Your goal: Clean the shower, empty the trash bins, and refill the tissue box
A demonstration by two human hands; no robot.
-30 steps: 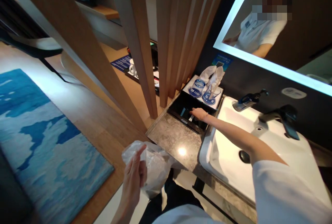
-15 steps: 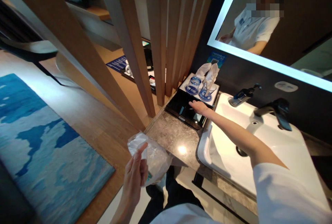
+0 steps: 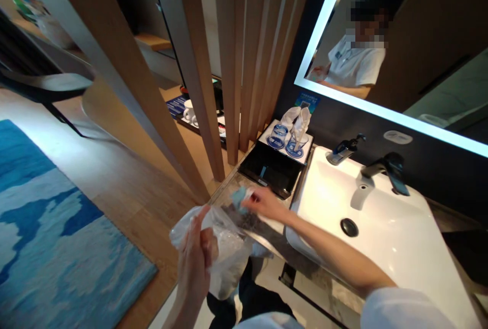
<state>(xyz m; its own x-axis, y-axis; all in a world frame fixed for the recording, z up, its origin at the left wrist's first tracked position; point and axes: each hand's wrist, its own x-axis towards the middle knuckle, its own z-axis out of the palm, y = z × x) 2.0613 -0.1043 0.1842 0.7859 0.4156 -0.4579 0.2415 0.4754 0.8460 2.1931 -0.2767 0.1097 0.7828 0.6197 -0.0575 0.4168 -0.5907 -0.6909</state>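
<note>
Fingers of the right hand (image 3: 263, 203) pinch a small blue item (image 3: 239, 199) just over the clear plastic bag (image 3: 229, 260), whose side the left hand (image 3: 194, 268) grips with bent fingers. Past the right fingertips lie a stone counter (image 3: 236, 182), a black tray (image 3: 269, 169) and a white basin (image 3: 381, 263).

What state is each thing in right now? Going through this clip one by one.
Crinkled clear plastic bag, bulging, whitish contents inside
Left hand, gripping the bag
Right hand, holding small light-blue item above the bag
Two clear glass tumblers, standing on a white square tray
Black faucet, no water visible
</note>
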